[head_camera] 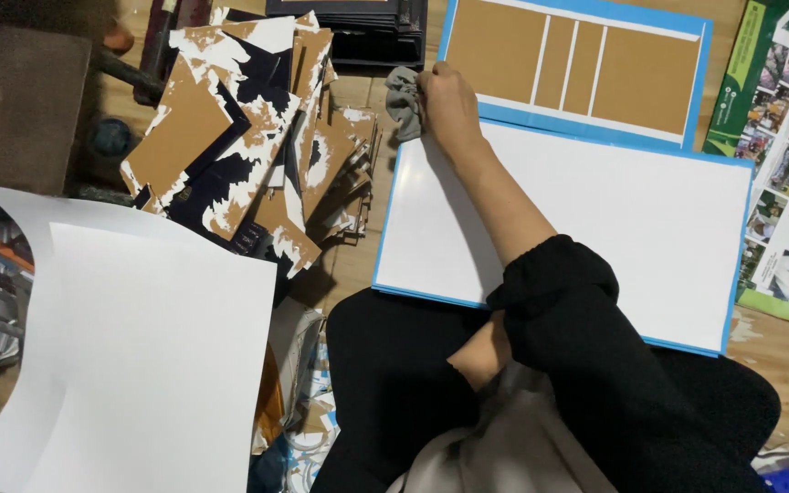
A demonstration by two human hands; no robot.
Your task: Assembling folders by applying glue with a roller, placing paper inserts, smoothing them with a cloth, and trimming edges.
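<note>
- Right hand (449, 102) is closing its grip on a grey cloth (403, 102) at the white board's (595, 219) top-left corner.
- Left hand's grip is hiding behind the black sleeve (586, 347); cannot tell.
- Torn cardboard scraps (248, 146) are piling just left; white sheets (139, 356) are lying nearer.

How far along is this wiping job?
Done: cannot tell; the white sheet shows no marks. In hand: one hand presses a grey cloth at the sheet's top-left corner. Left: the brown panel board beyond lies untouched.
</note>
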